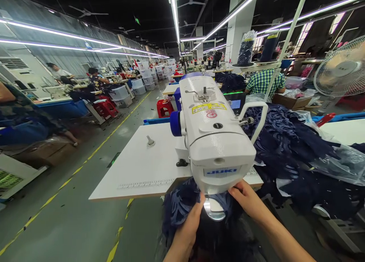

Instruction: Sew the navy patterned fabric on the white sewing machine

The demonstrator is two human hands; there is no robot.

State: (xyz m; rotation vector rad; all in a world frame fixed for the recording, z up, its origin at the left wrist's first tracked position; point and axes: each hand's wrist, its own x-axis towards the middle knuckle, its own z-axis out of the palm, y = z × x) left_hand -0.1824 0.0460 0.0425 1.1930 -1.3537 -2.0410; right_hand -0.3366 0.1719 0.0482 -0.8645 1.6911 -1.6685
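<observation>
A white JUKI sewing machine [219, 151] stands in front of me on a white table. Navy patterned fabric [181, 203] is bunched under its head and hangs over the near edge. My left hand [191, 220] grips the fabric on the left of the machine's front end, thumb on top. On the other side, my right hand [243, 195] pinches the fabric close beneath the machine head, its fingertips partly hidden. Between the hands, a round shiny metal part [215, 209] shows below the head. The needle area is hidden by the machine head.
Piled navy fabric [285, 140] with clear plastic covers the right side. Thread cones [268, 48] sit on a stand above it. A fan [342, 66] is at far right, a red stool [164, 108] behind the table. A person in a checked shirt [265, 81] sits ahead; others work at left.
</observation>
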